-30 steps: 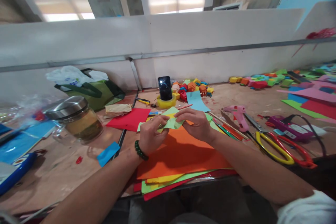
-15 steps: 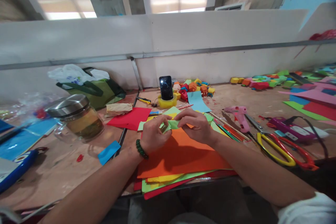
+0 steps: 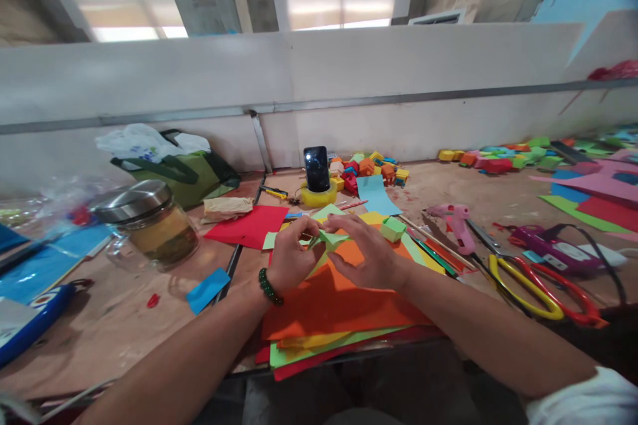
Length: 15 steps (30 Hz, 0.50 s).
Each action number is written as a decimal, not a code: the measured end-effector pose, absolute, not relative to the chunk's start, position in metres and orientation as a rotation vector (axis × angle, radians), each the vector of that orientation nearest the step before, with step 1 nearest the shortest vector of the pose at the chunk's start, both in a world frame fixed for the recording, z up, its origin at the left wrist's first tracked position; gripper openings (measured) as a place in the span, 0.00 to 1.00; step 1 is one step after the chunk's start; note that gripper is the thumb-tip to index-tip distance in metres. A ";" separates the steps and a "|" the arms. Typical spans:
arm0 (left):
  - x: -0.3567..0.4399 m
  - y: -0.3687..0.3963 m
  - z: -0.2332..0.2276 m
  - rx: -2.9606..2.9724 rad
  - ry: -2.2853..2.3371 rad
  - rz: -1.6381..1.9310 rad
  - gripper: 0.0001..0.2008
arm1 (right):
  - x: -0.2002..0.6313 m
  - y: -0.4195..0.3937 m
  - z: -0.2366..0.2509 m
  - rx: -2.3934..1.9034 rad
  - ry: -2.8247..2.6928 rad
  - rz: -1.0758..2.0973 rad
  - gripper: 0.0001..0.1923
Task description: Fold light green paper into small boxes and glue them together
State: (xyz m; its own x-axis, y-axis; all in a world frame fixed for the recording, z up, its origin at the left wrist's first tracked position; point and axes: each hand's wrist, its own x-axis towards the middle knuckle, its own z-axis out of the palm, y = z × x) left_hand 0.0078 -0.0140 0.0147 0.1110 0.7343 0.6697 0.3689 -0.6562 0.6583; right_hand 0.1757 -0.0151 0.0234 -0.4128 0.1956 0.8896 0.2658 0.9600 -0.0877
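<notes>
Left hand (image 3: pixel 290 256) pinching light-green paper (image 3: pixel 333 238) above far part of orange sheet (image 3: pixel 343 309) on counter (image 3: pixel 117 325). Right hand (image 3: pixel 369 254) hanging open beside it, fingertip contact unclear. Folding seemingly underway: left pinch needing steadiness, edges needing aligning before creasing.

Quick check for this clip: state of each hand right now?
Left hand: closed, pinching the green paper.
Right hand: open, thumb apart from fingers, fingertips at the paper.

2 forearms (image 3: pixel 197 339) angled inward — left hand (image 3: pixel 293 255) pinched, right hand (image 3: pixel 371 255) curved, thumb (image 3: pixel 343 269) apart
</notes>
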 end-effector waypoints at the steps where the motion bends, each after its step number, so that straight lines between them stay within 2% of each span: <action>1: 0.009 -0.014 0.015 2.045 1.082 1.543 0.05 | 0.175 -0.014 0.021 -0.346 -1.996 -0.099 0.33; 5: 0.012 -0.019 0.019 1.980 1.107 1.440 0.06 | 0.175 -0.009 0.016 -0.339 -2.006 -0.144 0.36; 10: 0.013 -0.022 0.025 1.951 1.049 1.307 0.08 | 0.178 -0.007 0.019 -0.371 -1.977 -0.155 0.34; 15: 0.011 -0.016 0.023 1.830 1.061 1.256 0.10 | 0.177 -0.002 0.017 -0.507 -1.909 -0.003 0.34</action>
